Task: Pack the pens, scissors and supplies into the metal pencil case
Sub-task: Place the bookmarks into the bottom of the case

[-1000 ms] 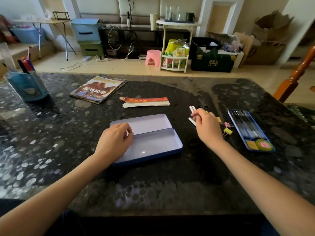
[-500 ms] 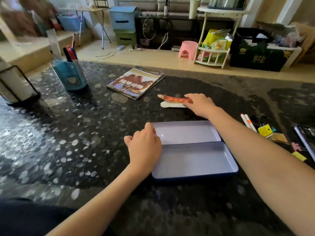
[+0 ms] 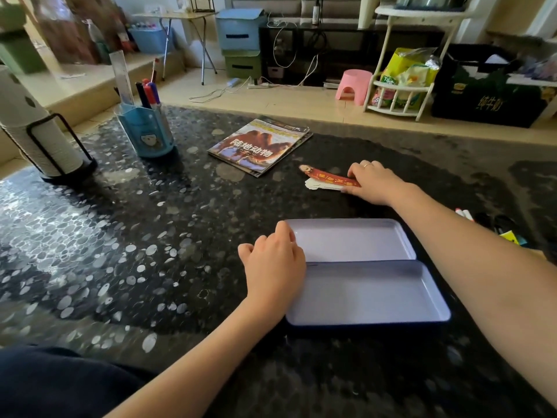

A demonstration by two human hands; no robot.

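The metal pencil case [image 3: 370, 294] lies open on the dark table, both pale lavender halves bare inside. My left hand [image 3: 272, 267] rests on its left end, fingers curled over the rim. My right hand [image 3: 375, 182] lies beyond the case on the right end of a stack of red and white bookmarks [image 3: 325, 181], thumb under the stack's edge. White pens [image 3: 464, 214], black scissors [image 3: 497, 223] and a yellow clip [image 3: 509, 236] peek out past my right forearm.
A blue pen holder [image 3: 147, 131] with markers and a ruler stands at the far left, beside a paper towel roll [image 3: 33, 134] in a black stand. A picture book [image 3: 260, 146] lies behind the bookmarks. My dark-clothed lap shows at the bottom left.
My right hand left the white pens and reached forward-left to the bookmarks, where it now presses on them. The view swung left. My left hand stayed on the case.
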